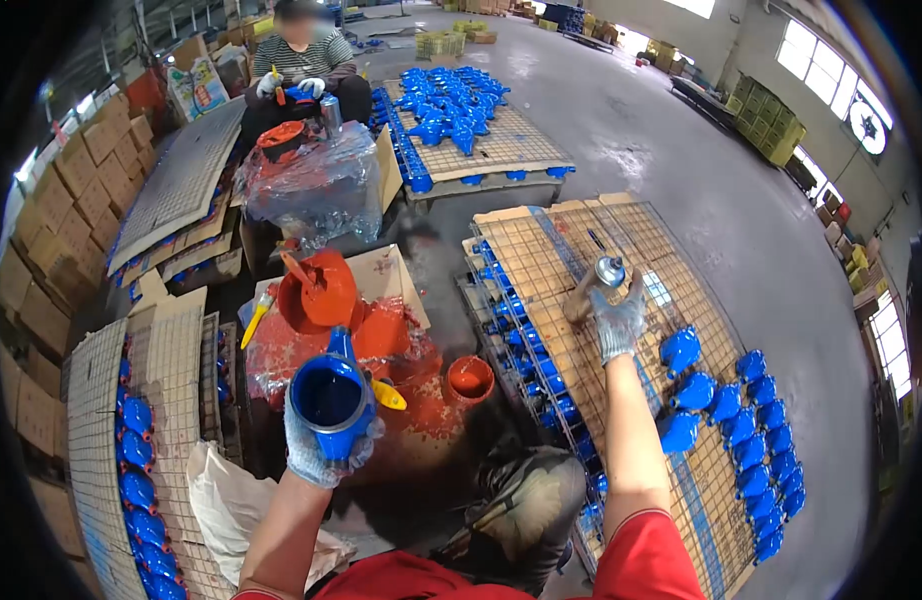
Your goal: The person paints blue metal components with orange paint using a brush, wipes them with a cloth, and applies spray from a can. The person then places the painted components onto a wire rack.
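My left hand (326,450), in a grey-white knitted glove, is closed around a blue-painted metal casting (333,395) with a round open mouth turned up toward me. A yellow brush handle (388,394) shows just right of the casting; whether the hand touches it I cannot tell. Over the mesh-topped stack on the right, my gloved right hand (621,322) has its thumb and fingers around a spray can (610,270). Beyond the casting lies a red paint-covered basin (319,295), with a red pot (470,380) to its right.
Blue castings (751,450) stand in rows on the right wire mesh (671,260). More castings (446,100) lie on a farther pallet. Another yellow brush (256,320) rests left of the basin. A co-worker (306,65) sits across, holding a blue part. Cardboard boxes (81,190) line the left.
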A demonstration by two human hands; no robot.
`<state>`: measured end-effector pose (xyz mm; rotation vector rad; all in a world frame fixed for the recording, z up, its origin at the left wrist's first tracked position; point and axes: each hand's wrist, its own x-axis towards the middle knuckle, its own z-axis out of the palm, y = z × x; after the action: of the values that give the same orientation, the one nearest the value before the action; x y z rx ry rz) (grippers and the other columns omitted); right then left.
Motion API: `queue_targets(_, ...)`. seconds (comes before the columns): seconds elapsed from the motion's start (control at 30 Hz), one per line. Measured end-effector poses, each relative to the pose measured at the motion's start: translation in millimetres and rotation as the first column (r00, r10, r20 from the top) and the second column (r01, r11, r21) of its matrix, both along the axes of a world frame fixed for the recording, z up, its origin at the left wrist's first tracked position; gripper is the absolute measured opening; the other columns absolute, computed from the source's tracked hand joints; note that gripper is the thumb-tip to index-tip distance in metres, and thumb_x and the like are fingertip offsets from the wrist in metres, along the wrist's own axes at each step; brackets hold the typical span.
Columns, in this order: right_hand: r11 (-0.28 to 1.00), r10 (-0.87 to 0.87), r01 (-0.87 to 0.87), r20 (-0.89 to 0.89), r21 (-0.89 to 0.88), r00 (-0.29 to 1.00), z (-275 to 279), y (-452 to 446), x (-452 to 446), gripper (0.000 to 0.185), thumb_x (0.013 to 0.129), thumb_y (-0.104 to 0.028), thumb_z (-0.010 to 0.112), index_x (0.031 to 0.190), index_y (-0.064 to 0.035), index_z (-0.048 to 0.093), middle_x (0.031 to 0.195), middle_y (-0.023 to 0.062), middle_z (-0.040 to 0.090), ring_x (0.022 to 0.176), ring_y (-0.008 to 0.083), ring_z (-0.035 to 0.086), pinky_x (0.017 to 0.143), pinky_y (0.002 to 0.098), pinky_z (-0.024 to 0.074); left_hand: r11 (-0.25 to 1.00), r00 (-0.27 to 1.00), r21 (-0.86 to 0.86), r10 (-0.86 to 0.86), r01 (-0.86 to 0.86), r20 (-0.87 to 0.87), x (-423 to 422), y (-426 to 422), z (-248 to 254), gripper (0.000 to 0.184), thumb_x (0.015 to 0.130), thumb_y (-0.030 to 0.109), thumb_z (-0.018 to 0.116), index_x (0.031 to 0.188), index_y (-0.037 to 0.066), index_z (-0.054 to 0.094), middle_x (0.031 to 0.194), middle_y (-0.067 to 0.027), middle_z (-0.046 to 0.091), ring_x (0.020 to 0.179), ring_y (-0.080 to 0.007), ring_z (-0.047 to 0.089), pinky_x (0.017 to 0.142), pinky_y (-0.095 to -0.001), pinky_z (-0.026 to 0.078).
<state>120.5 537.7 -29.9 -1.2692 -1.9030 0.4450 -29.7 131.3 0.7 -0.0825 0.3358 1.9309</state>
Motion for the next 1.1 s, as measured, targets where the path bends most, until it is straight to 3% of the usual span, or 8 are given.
queue_targets(0.3, 0.976, 0.216, -0.219, -0.162, 0.001, 0.963, -8, 27, -30, 0.077, 0.071, -0.028, 0.075, 0.134, -0.0026, 0.040, 0.117, 0.0185, 0.055, 0.106, 0.0291, 0.056, 0.094, 0.0356, 0.0432, 0.996, 0.993, -0.041, 0.079, -0.083, -0.090, -18, 29, -7, 0.064, 0.086, 0.064, 0.040, 0.124, 0.013, 0.051, 0.098, -0.0175, 0.064, 0.069, -0.0411, 0.064, 0.042, -0.0382, 0.054)
queue_targets(0.4, 0.846, 0.413, -0.515, -0.442, -0.137, 0.796, 30, -19, 8, 0.075, 0.075, -0.019, 0.071, 0.139, -0.0015, 0.035, 0.117, 0.0129, 0.053, 0.106, 0.0223, 0.053, 0.096, 0.0316, 0.0401, 0.998, 0.993, -0.001, 0.060, -0.061, -0.104, -27, 33, -6, 0.068, 0.084, 0.068, 0.038, 0.118, 0.011, 0.055, 0.096, -0.0179, 0.064, 0.069, -0.0378, 0.064, 0.042, -0.0358, 0.053)
queue_targets(0.53, 0.841, 0.175, -0.529, -0.869, -0.112, 0.462, 76, -115, 38, 0.077, 0.076, -0.009, 0.067, 0.142, -0.0018, 0.030, 0.129, 0.0175, 0.044, 0.112, 0.0257, 0.049, 0.100, 0.0348, 0.0377, 0.995, 0.997, 0.092, 0.041, -0.035, -0.062, -31, 34, -12, 0.071, 0.085, 0.068, 0.037, 0.123, 0.010, 0.051, 0.102, -0.0207, 0.063, 0.078, -0.0390, 0.064, 0.047, -0.0411, 0.057)
queue_targets(0.57, 0.865, 0.255, -0.497, -0.795, -0.066, 0.550, 83, -138, 40, 0.078, 0.084, -0.015, 0.059, 0.147, -0.0033, 0.016, 0.130, 0.0195, 0.045, 0.116, 0.0272, 0.047, 0.101, 0.0368, 0.0370, 0.992, 0.996, 0.120, 0.040, -0.030, -0.083, -31, 36, -16, 0.072, 0.085, 0.068, 0.037, 0.125, 0.010, 0.049, 0.104, -0.0217, 0.062, 0.078, -0.0399, 0.064, 0.046, -0.0414, 0.056)
queue_targets(0.67, 0.923, 0.384, -0.367, -0.321, 0.115, 0.866, 71, -185, 43, 0.065, 0.079, -0.017, 0.064, 0.137, -0.0019, 0.039, 0.122, 0.0164, 0.050, 0.108, 0.0223, 0.052, 0.097, 0.0334, 0.0393, 0.988, 0.993, 0.121, 0.101, -0.093, -0.064, -23, 44, -10, 0.068, 0.087, 0.065, 0.034, 0.126, 0.010, 0.048, 0.104, -0.0224, 0.062, 0.075, -0.0401, 0.065, 0.045, -0.0399, 0.057)
queue_targets(0.8, 0.633, 0.613, -0.763, -0.515, -0.134, 0.599, 89, -274, 33, 0.055, 0.069, -0.007, 0.071, 0.122, -0.0022, 0.054, 0.100, 0.0113, 0.063, 0.089, 0.0210, 0.061, 0.080, 0.0323, 0.0495, 0.996, 0.992, 0.093, 0.018, -0.006, -0.123, -19, 43, -10, 0.065, 0.089, 0.060, 0.033, 0.126, 0.009, 0.048, 0.103, -0.0211, 0.063, 0.073, -0.0394, 0.065, 0.045, -0.0389, 0.057)
queue_targets(0.9, 0.605, 0.678, -0.794, -0.487, -0.056, 0.551, 69, -291, 19, 0.056, 0.065, -0.004, 0.074, 0.118, -0.0022, 0.057, 0.096, 0.0159, 0.064, 0.088, 0.0242, 0.063, 0.079, 0.0325, 0.0503, 0.990, 0.963, 0.140, 0.043, -0.006, -0.266, -15, 40, -15, 0.060, 0.095, 0.052, 0.022, 0.126, 0.008, 0.048, 0.109, -0.0170, 0.063, 0.088, -0.0342, 0.064, 0.072, -0.0459, 0.056)
queue_targets(1.1, 0.590, 0.801, -0.795, -0.226, 0.141, 0.554, 91, -300, 13, 0.058, 0.065, -0.011, 0.074, 0.119, -0.0070, 0.057, 0.096, 0.0167, 0.065, 0.081, 0.0306, 0.063, 0.073, 0.0368, 0.0517, 0.994, 0.971, -0.037, 0.090, -0.101, -0.223, -3, 38, -15, 0.059, 0.094, 0.049, 0.023, 0.123, 0.006, 0.050, 0.113, -0.0161, 0.062, 0.100, -0.0303, 0.062, 0.084, -0.0428, 0.053)
